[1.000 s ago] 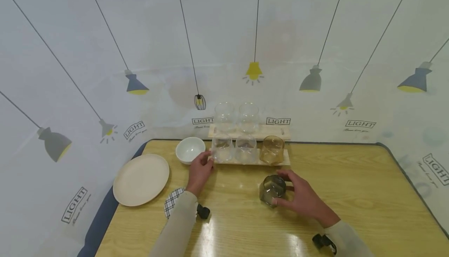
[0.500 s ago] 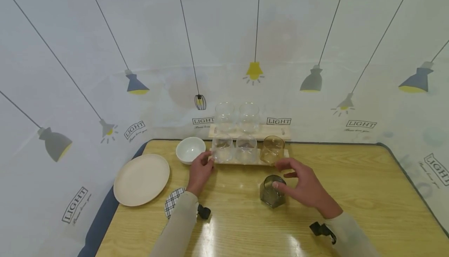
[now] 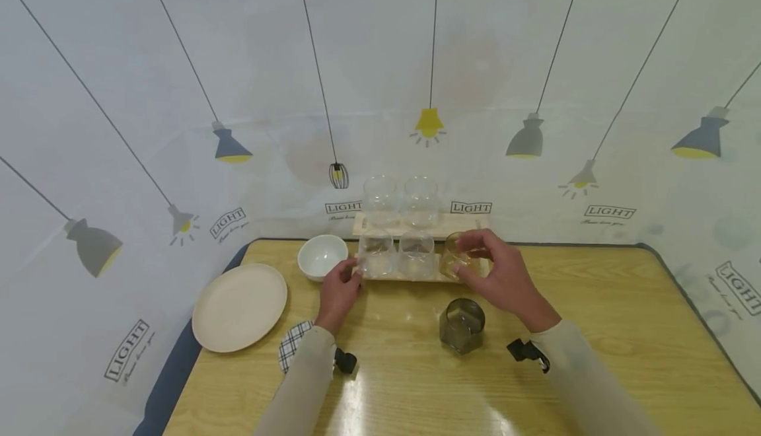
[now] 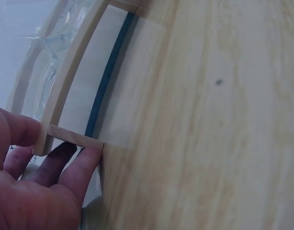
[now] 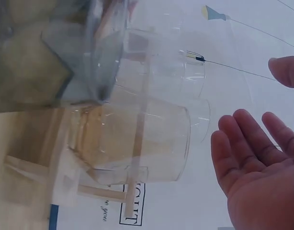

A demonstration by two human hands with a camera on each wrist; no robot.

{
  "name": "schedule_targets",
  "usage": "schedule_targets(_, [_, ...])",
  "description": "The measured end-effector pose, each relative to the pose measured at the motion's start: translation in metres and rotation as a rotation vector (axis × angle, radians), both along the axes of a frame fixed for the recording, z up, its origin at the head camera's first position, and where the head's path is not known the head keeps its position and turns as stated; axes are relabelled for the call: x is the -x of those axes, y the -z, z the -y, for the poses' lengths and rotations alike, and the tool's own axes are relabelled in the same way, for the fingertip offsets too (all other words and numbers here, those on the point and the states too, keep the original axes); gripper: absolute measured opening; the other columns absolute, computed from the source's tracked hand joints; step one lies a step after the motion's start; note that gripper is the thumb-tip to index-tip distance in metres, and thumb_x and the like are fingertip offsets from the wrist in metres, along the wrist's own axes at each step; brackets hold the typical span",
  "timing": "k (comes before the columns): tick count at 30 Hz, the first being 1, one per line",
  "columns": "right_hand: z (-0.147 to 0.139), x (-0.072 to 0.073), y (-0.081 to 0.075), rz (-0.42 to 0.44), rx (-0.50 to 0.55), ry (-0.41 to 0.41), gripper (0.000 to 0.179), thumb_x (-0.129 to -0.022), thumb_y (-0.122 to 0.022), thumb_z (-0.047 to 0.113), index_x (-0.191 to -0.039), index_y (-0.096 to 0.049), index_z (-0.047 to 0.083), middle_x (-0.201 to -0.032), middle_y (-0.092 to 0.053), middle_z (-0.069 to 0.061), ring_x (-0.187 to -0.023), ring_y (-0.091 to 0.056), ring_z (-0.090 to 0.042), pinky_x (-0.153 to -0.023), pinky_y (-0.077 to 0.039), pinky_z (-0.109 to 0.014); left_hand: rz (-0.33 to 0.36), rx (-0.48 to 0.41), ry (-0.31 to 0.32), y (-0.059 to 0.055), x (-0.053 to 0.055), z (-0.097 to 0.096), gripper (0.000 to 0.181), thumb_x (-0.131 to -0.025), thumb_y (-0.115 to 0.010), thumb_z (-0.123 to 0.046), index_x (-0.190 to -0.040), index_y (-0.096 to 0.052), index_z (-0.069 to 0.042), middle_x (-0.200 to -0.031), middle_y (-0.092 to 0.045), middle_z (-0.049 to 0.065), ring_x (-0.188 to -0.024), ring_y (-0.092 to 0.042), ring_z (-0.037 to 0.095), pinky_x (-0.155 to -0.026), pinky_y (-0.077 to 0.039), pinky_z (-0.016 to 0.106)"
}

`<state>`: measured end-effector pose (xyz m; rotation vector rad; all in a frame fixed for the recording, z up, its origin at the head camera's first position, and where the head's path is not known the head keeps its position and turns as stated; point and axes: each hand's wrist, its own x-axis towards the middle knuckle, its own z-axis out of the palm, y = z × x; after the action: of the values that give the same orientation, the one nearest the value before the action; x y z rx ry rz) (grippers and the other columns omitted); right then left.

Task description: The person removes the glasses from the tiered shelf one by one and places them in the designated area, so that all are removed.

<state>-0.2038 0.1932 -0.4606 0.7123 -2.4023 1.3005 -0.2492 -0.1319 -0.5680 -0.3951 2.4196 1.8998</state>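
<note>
A two-tier wooden rack (image 3: 458,226) stands against the back wall. My left hand (image 3: 340,296) holds the left end of its lower tier, with fingers (image 4: 84,170) against the wooden crosspiece in the left wrist view. At that tier's right end sits an amber glass (image 5: 132,139). My right hand (image 3: 502,274) is spread over it, overlapping the glass in the head view. In the right wrist view its fingers stand apart from the rim, loosely extended. A smoky grey glass (image 3: 462,335) stands on the table in front of the rack.
Two clear glasses (image 3: 376,261) share the lower tier, and two more clear glasses (image 3: 421,201) stand above. Left of the rack are a white bowl (image 3: 322,256) and a beige plate (image 3: 240,308). A checked round cloth (image 3: 292,343) lies partly under the left sleeve.
My right hand has let go of the smoky grey glass and moved up and away to the amber glass. The left hand stays at the rack's end.
</note>
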Motion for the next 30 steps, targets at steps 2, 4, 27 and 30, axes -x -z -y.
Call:
schedule_targets(2, [0.002, 0.007, -0.005, 0.009, -0.008, 0.015, 0.047, -0.093, -0.081, 0.012, -0.135, -0.061, 0.008, -0.124, -0.072, -0.011, -0.115, -0.07, -0.031, -0.097, -0.062, -0.049, -0.007, 0.017, 0.009, 0.0, -0.001, 0.0, 0.034, -0.103, -0.065, -0.017, -0.137, -0.069, -0.016, -0.138, -0.07, 0.014, -0.111, -0.071, 0.025, -0.086, -0.065, 0.034])
schedule_targets(4, [0.005, 0.014, -0.009, 0.035, -0.004, 0.014, 0.048, -0.094, -0.08, 0.015, -0.137, -0.059, 0.007, -0.127, -0.071, -0.012, -0.119, -0.068, -0.032, -0.101, -0.06, -0.051, -0.002, 0.013, 0.01, -0.001, -0.001, -0.001, 0.034, -0.103, -0.065, -0.018, -0.137, -0.069, -0.017, -0.138, -0.069, 0.013, -0.112, -0.071, 0.025, -0.087, -0.065, 0.035])
schedule_targets(27, [0.042, 0.107, -0.029, 0.314, -0.049, 0.135, 0.081, -0.095, -0.078, 0.044, -0.157, -0.043, 0.004, -0.153, -0.055, -0.019, -0.142, -0.053, -0.035, -0.117, -0.049, -0.052, -0.021, 0.017, -0.008, 0.0, 0.0, -0.001, 0.035, -0.103, -0.064, -0.014, -0.137, -0.068, -0.015, -0.132, -0.071, 0.016, -0.104, -0.071, 0.023, -0.083, -0.065, 0.032])
schedule_targets(30, [0.043, 0.114, -0.029, 0.39, -0.074, 0.144, 0.088, -0.092, -0.079, 0.048, -0.159, -0.04, 0.008, -0.157, -0.052, -0.018, -0.145, -0.051, -0.035, -0.118, -0.047, -0.055, -0.024, 0.022, -0.01, -0.001, -0.001, -0.003, 0.035, -0.102, -0.064, -0.014, -0.137, -0.069, -0.015, -0.129, -0.073, 0.016, -0.102, -0.072, 0.022, -0.081, -0.064, 0.031])
